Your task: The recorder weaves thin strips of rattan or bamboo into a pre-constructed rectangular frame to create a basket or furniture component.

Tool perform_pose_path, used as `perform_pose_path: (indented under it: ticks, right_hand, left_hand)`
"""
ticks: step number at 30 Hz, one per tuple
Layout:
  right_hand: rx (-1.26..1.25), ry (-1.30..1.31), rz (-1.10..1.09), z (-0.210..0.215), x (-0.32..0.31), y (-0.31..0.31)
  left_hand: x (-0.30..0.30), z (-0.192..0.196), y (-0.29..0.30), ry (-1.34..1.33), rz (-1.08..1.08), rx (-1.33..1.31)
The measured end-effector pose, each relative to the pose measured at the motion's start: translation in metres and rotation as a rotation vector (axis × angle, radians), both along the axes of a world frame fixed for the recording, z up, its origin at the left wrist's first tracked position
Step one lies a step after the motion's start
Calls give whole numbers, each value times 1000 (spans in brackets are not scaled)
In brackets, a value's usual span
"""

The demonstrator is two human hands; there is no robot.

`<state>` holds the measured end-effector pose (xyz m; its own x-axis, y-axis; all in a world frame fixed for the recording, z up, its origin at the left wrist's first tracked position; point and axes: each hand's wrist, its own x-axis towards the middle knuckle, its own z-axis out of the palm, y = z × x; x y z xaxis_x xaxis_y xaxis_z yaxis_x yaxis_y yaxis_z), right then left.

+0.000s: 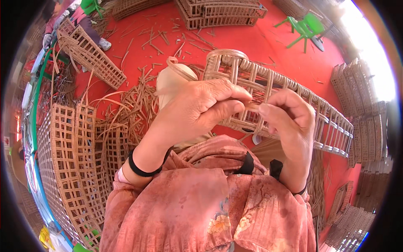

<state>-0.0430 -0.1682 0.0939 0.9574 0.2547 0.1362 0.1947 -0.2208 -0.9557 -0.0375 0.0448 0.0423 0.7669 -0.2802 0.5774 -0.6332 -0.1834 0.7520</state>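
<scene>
Red floor (252,40) all round me, w/ bits of cane thrown about. Close up first: both my hands are up over my lap. Left hand (197,111) is pinching a thin cane strip (252,106) between thumb & fingers, and right hand (289,117) pinches the same strip from the other side, so it stays tight, I think. Strip is tiny, hard to see where it ends. Just behind my hands is the long woven frame (294,96). It leans across my knees & runs off to the right, prob so I can reach its edge. My fingers hide the spot where strip meets frame. By my left side lie flat grid panels (71,159) in a pile, close enough to grab. Loose strips (130,105) sit past them. Pale bag thing (168,82) peeks out behind my left hand, can't tell what it is. Far off: more frames (218,12), a green chair (306,27), & another person (67,21) at top left, mostly cut off.
</scene>
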Motion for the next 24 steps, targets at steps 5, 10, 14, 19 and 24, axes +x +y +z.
perform_pose_path:
  ticks: [5, 10, 14, 19, 24]
  right_hand:
    - [-116, -21, -70, -19, 6, 0]
    - [-599, -359, 30, -28, 11, -1]
    - [-658, -299, 150, -22, 18, 2]
    - [-364, -270, 104, -43, 23, -2]
    - [-234, -298, -56, -41, 11, -2]
  left_hand:
    - [-9, 4, -2, 373, 121, -131]
    - [-12, 7, -18, 239, 327, 170]
    - [-7, 5, -20, 287, 259, 195]
    - [-7, 5, -18, 270, 242, 167]
    - [-2, 5, -31, 31, 361, 254]
